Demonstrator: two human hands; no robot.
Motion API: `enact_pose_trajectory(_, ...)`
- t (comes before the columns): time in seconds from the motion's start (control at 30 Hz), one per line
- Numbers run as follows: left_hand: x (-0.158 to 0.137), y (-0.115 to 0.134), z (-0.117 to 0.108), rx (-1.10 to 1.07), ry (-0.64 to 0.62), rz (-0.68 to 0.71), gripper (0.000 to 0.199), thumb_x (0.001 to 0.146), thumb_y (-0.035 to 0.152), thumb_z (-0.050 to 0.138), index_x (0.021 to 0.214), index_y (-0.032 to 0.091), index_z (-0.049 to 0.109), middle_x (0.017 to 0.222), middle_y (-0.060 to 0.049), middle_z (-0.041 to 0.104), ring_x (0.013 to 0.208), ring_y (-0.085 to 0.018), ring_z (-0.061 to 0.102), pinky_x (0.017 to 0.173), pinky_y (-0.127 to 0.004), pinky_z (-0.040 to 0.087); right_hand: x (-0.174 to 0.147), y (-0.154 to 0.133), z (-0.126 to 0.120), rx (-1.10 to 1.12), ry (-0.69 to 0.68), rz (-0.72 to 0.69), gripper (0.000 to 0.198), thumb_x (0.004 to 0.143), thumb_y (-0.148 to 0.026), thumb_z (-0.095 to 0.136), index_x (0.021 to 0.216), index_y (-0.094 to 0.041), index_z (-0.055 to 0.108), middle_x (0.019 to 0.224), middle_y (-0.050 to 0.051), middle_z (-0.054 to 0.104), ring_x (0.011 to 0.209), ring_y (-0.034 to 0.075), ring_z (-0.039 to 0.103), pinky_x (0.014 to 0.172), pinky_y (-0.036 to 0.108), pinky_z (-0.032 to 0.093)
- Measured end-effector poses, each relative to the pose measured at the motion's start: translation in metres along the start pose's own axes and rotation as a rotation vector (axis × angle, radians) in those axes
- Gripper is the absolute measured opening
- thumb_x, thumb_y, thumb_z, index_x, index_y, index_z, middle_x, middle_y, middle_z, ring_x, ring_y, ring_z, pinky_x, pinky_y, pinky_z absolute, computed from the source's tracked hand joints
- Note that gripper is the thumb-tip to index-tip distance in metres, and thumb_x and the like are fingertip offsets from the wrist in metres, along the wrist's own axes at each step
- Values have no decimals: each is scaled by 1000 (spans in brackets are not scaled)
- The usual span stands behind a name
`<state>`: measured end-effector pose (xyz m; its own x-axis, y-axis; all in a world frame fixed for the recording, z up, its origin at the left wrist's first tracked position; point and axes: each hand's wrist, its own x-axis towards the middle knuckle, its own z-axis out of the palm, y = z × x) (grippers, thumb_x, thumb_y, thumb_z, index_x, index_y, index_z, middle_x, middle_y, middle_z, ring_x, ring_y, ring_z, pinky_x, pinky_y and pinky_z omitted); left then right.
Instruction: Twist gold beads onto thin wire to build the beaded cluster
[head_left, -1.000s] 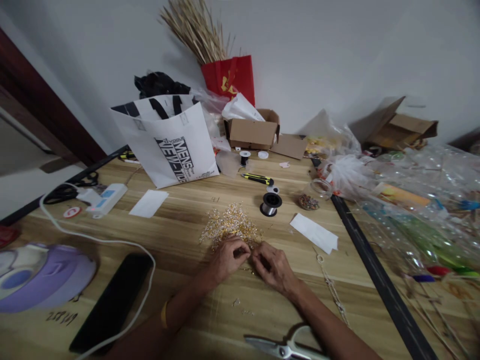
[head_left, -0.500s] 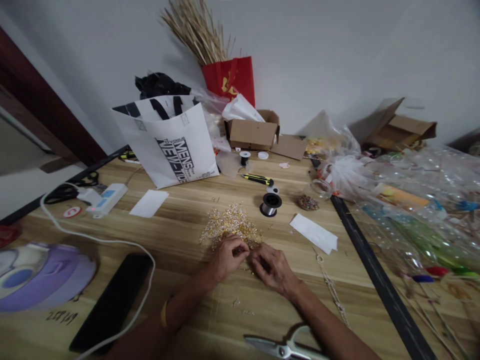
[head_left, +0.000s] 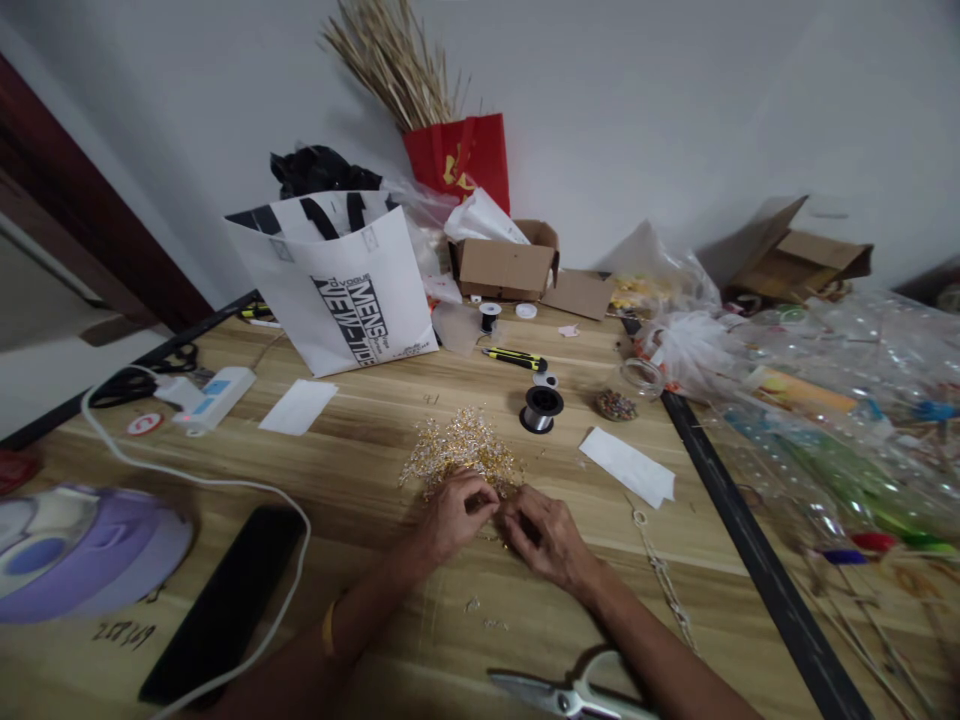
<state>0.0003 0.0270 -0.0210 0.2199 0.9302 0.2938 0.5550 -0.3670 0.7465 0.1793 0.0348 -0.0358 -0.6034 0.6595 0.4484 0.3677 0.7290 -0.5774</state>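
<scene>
Thumb and forefinger of my left hand (head_left: pixel 459 510) are pinched together at the near edge of a heap of gold and clear beads (head_left: pixel 466 440). Close beside it, my right hand (head_left: pixel 546 532) is curled with its fingertips drawn in. Whatever sits between the fingers is too small to make out. Some gold beadwork shows on the tabletop under and between the two hands. A few small clear bits (head_left: pixel 472 604) lie nearer to me. Large metal scissors (head_left: pixel 570 698) rest at the front, close to my right forearm.
Beyond the heap stand a wire spool (head_left: pixel 541 410), a yellow-black cutter knife (head_left: pixel 515 359) and a jar with beads (head_left: pixel 616 402). A black phone (head_left: pixel 225 605) with a white cable lies left. A white bag (head_left: pixel 352 290) stands behind; plastic-wrapped goods (head_left: pixel 832 430) cover the right.
</scene>
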Motion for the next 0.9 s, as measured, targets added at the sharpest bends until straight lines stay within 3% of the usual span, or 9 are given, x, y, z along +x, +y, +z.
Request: enact_pose_trajectory(0.9,-1,1,1,-29,40,1,12,71,8,60,63,17,60,67,-2,64,71,-16,57,70,-28,43,0,-1,-1,-2,11,-10,6,86,-17,46,83,-19,51,72,3,56,63,14,53,58,24,40)
